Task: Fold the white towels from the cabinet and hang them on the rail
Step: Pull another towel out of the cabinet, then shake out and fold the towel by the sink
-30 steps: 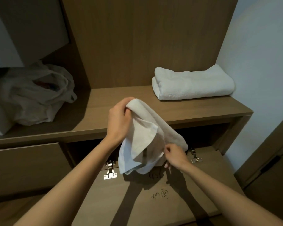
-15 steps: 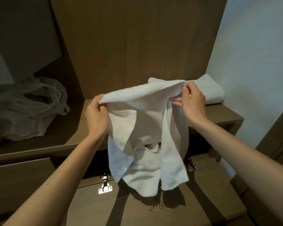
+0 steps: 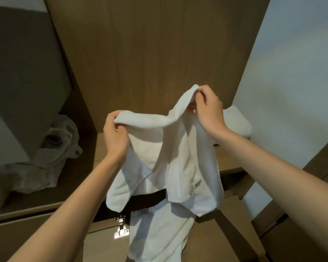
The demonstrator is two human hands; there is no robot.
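The left hand (image 3: 115,133) and right hand (image 3: 208,108) each pinched the top edge of a white towel (image 3: 170,157) hanging open before the shelf (image 3: 227,159); a folded towel (image 3: 237,120) lay far right. Folding seemed barely begun; hanging remained.

Both bare forearms reach forward. The left grip (image 3: 115,135) pinches the towel (image 3: 170,157) with curled fingers; the right grip (image 3: 208,110), raised higher, pinches it too.

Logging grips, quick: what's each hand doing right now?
Left hand: grips the top edge of the white towel.
Right hand: pinches the white towel too, higher up.
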